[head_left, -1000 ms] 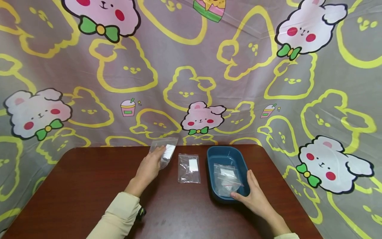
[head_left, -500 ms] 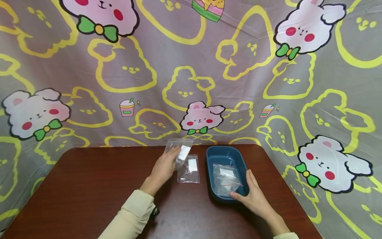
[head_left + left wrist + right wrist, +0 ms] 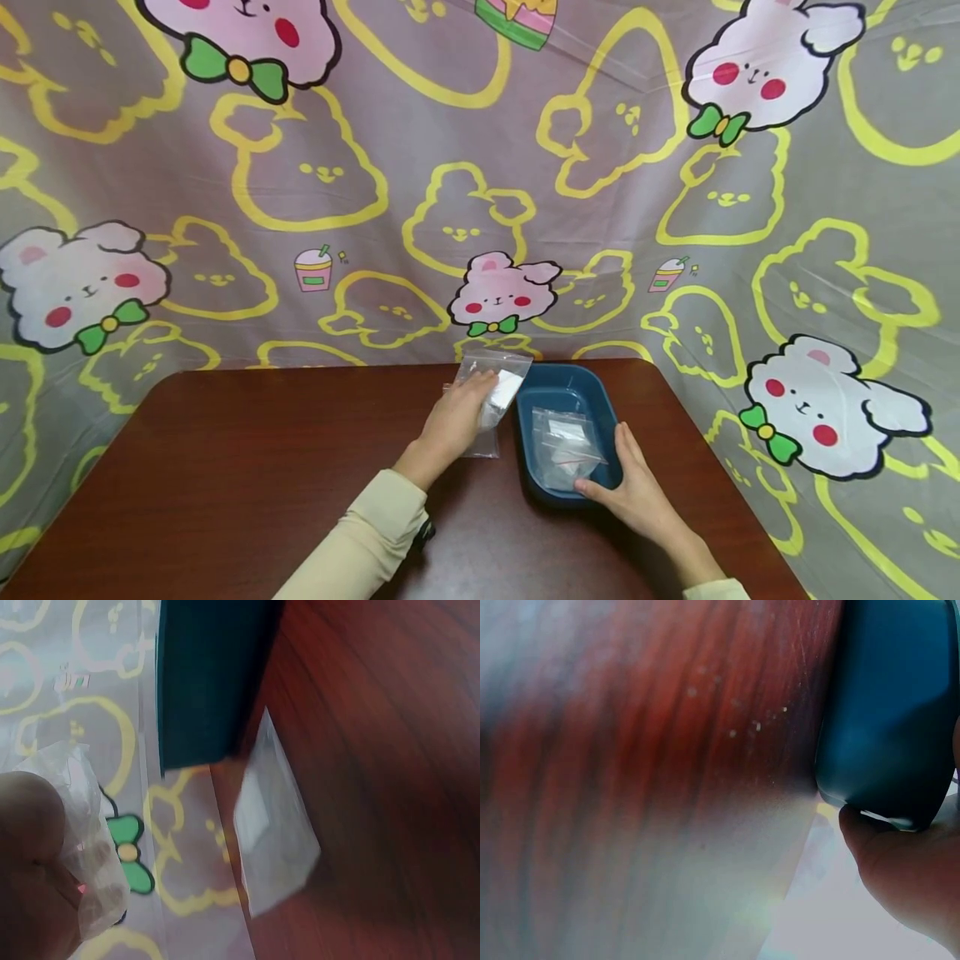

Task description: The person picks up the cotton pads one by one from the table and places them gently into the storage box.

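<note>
My left hand (image 3: pixel 480 393) pinches a clear plastic bag (image 3: pixel 501 377) with a white piece inside and holds it in the air just left of the blue tray (image 3: pixel 570 385). The left wrist view shows that held bag (image 3: pixel 84 851) by my fingers (image 3: pixel 30 862). A second clear bag (image 3: pixel 486 443) lies flat on the table beneath my hand, partly hidden; it shows more fully in the left wrist view (image 3: pixel 274 832) beside the tray's wall (image 3: pixel 202 682). A third bag (image 3: pixel 564 443) lies inside the tray. My right hand (image 3: pixel 611 475) grips the tray's near right corner, thumb (image 3: pixel 885 855) against the tray (image 3: pixel 889 705).
The dark red wooden table (image 3: pixel 247 467) stretches wide to the left of my arms. A printed bunny cloth (image 3: pixel 450 167) hangs close behind and around the table's back and right edges. Both forearms wear cream sleeves (image 3: pixel 360 542).
My left hand has carried the held bag to the right, from left of the lying bag to over it and up against the tray's left rim. The right hand has stayed on the tray.
</note>
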{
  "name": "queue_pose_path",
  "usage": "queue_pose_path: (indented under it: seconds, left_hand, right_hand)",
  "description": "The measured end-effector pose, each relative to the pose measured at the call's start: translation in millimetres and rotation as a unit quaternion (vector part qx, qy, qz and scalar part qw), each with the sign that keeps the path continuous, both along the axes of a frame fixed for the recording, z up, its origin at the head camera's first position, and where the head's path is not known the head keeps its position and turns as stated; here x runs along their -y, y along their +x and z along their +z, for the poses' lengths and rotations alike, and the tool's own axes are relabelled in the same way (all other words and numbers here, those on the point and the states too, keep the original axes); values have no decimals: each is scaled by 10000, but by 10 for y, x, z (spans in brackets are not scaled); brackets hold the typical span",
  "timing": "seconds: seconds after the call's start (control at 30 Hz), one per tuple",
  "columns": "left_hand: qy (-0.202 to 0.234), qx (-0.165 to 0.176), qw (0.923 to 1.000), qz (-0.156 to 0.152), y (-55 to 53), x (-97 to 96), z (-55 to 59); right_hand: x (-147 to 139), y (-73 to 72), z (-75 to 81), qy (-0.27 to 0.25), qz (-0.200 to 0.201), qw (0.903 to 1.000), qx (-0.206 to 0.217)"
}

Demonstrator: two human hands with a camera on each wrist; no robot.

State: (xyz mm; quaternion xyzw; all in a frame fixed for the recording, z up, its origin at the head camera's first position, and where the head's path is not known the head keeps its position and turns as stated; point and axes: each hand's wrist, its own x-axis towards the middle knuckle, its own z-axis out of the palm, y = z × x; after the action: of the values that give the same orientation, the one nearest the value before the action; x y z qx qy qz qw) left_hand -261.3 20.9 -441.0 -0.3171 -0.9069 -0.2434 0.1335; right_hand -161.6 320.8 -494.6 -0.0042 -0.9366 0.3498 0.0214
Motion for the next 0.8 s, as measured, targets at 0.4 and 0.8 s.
queue_pose_path:
  seconds: [0.4, 0.8]
  left_hand:
    - [-613, -302, 9970, -351, 130, -582, -6]
    - [-939, 14, 9947, -422, 222, -1007, 62]
  right_hand:
    - [9, 30, 21, 8, 43, 9999, -156]
    - [8, 22, 11, 9, 29, 10000, -80]
